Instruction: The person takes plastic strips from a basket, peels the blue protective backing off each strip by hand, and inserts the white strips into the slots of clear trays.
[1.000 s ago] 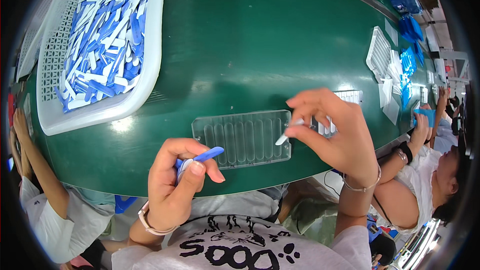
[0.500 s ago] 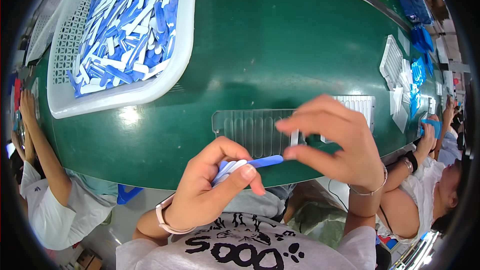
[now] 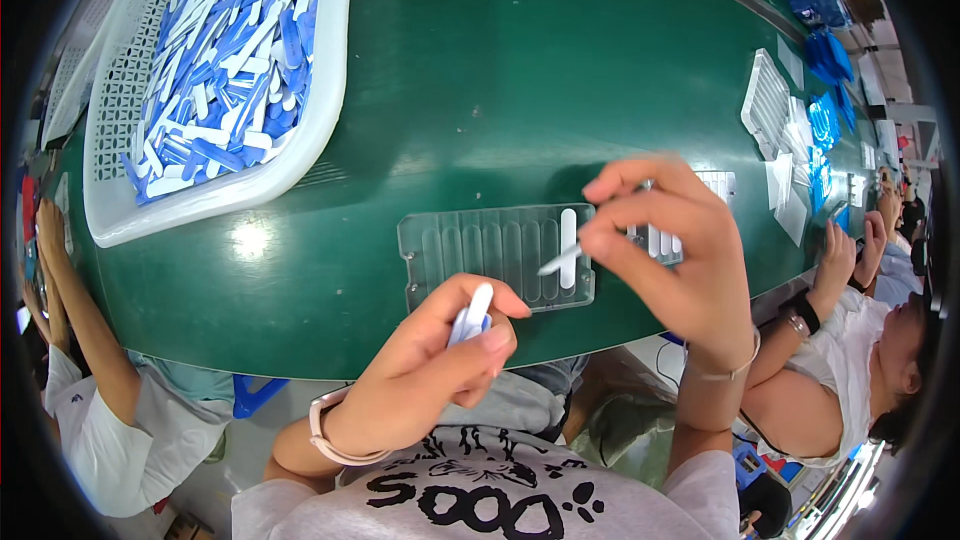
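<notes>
My left hand [image 3: 425, 355] is closed around a small bunch of blue and white nail files [image 3: 472, 318], their rounded ends poking up between thumb and fingers. Between thumb and fingertips of my right hand [image 3: 685, 255], a single pale nail file [image 3: 562, 259] is pinched, tilted over a clear slotted tray [image 3: 412, 230]. In that tray, one white nail file [image 3: 569, 230] lies in a slot toward the right end; the slots left of it look bare. Partly hidden behind my right hand is a second tray [image 3: 722, 182] with white pieces in it.
A white perforated basket [image 3: 325, 130] heaped with blue and white nail files stands at the far left. Toward the right lie another slotted tray [image 3: 768, 105], white sheets [image 3: 790, 210] and blue packets [image 3: 823, 120]. Co-workers sit on both sides, a person's hand [image 3: 835, 255] nearest at right.
My right hand has taken a nail file from the left hand's bunch and moved it over the tray. The white nail file in the slot now shows fully. The view has shifted slightly.
</notes>
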`<control>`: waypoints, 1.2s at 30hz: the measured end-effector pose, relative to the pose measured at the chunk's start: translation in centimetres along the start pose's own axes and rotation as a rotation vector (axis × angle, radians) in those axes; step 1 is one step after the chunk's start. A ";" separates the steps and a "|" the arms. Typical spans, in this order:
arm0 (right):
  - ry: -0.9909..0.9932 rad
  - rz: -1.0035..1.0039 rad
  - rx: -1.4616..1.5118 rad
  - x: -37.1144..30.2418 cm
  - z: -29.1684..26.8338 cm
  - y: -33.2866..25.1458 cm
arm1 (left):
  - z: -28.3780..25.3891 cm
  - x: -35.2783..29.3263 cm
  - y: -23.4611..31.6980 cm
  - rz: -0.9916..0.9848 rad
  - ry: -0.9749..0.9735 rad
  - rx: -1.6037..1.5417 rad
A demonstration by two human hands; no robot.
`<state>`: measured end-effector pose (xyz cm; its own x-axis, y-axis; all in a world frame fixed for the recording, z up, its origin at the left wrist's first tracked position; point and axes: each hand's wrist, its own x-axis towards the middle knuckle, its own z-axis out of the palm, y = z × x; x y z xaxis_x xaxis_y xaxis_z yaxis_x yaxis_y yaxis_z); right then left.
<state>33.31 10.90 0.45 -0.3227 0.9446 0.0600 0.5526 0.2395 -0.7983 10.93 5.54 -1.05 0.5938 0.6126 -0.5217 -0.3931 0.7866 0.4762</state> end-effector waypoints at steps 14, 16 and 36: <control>-0.170 -0.106 0.038 0.4 1.0 -1.9 | -0.7 -0.4 -0.9 0.495 0.010 0.797; -0.178 -0.108 0.090 -0.5 1.7 -2.4 | -0.5 -0.3 -0.7 0.465 -0.042 0.764; 0.336 -0.741 -0.520 -4.6 1.5 -1.4 | -1.9 -1.3 1.5 0.435 0.068 0.762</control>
<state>32.86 5.92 0.37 -0.5346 0.5092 0.6744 0.5943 0.7939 -0.1283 8.22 6.02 -1.02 0.4479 0.8681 -0.2140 0.0151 0.2320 0.9726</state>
